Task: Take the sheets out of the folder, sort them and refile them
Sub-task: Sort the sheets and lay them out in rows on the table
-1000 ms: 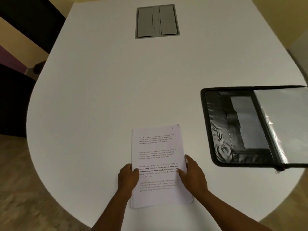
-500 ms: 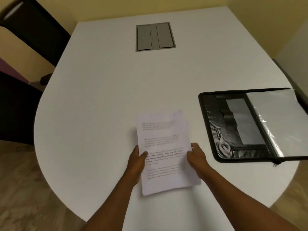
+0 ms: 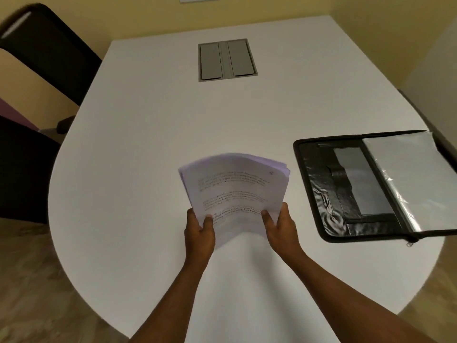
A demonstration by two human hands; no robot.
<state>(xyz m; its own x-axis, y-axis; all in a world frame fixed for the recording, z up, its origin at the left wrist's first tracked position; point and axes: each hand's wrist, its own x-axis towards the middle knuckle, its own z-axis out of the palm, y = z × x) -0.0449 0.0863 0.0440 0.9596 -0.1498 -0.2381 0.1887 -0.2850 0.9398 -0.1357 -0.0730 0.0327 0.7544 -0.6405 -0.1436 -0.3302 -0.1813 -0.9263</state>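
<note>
- Both hands pinch the sheets (image 3: 235, 191): left hand (image 3: 199, 230) on the near-left edge, thumb on top, right hand (image 3: 280, 227) on the near-right edge, thumb on top too.
- Sheets are up off the table (image 3: 153, 149), stack bowed upward in the middle, printed side up, far edges fanned a little apart.
- Text on the top page is blurred; I can't read it.
- Folder (image 3: 346, 194) lies open on the table to the right of the stack, well apart from the hands, black inside, with a clear sleeve (image 3: 410, 179) on its right half.
- Grey hatch (image 3: 227, 60) sits in the tabletop further away, straight beyond the sheets.
- Chairs (image 3: 49, 50) stand off to the left past the table edge.
- Bare tabletop lies between sheets and folder.
</note>
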